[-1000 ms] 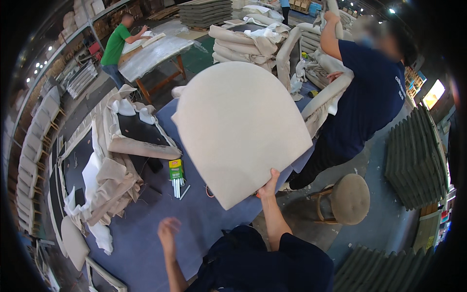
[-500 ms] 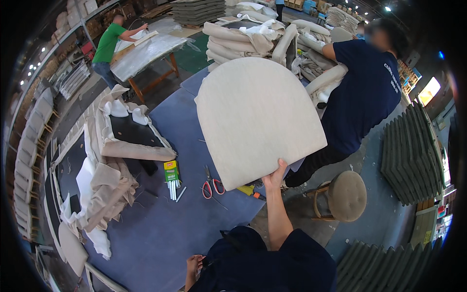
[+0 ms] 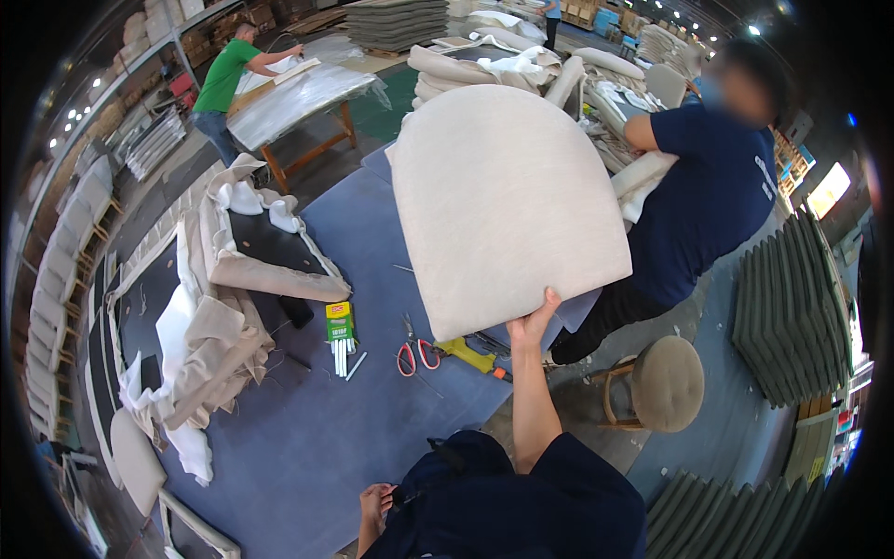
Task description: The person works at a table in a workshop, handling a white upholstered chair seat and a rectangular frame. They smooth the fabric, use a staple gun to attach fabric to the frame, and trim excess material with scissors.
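Observation:
My right hand [image 3: 535,323] grips the near edge of a beige fabric-covered panel [image 3: 512,205], rounded at its far end, with the thumb on top. The panel is held over the table's right part; its underside is hidden. Low beside my body, my left hand [image 3: 377,501] has its fingers curled together; whatever is in them is too small to make out. On the table, near the panel's lower corner, lie red-handled scissors [image 3: 417,357] and a yellow tool [image 3: 466,354] with an orange end. Left of these are a green and yellow box [image 3: 340,322] and several white sticks [image 3: 357,365].
Half-covered upholstery pieces [image 3: 214,345] with loose fabric and padding occupy the left of the blue table [image 3: 354,456]. A person in dark blue [image 3: 708,186] works at the right beyond a round stool [image 3: 668,384]. Grey stacks [image 3: 792,307] stand farther right.
The panel has shifted slightly away from me, and more of the yellow tool shows below it. My right hand keeps its grip. My left hand stays low beside my body.

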Demonstrator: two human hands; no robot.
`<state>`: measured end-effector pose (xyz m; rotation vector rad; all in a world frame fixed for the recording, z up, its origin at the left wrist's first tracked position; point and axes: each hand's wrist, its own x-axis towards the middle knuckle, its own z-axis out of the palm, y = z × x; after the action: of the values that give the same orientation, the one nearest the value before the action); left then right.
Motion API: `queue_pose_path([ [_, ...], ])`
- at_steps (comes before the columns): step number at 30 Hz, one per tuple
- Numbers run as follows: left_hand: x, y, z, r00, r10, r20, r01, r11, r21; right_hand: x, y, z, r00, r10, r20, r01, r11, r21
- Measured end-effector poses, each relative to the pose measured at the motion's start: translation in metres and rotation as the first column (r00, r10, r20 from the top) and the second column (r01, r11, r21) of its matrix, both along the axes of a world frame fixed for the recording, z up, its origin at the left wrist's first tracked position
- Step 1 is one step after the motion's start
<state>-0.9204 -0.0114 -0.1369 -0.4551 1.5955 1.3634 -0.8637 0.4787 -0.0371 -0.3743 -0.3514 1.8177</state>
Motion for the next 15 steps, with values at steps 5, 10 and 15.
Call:
queue_pose_path([
  [5,0.003,-0.002,-0.004,0.999,0.051,0.002,-0.051,0.999,0.003,-0.010,-0.001,0.010,0.999,0.022,-0.039,-0.021,1.000,0.022],
  [10,0.002,-0.007,-0.006,1.000,0.016,-0.005,-0.016,1.000,0.009,-0.019,-0.007,0.012,0.999,-0.004,-0.047,0.004,1.000,0.003],
  [15,-0.002,-0.010,-0.006,1.000,-0.024,0.008,0.024,0.999,0.028,-0.017,-0.004,0.006,0.999,0.004,-0.038,-0.003,1.000,0.021],
])
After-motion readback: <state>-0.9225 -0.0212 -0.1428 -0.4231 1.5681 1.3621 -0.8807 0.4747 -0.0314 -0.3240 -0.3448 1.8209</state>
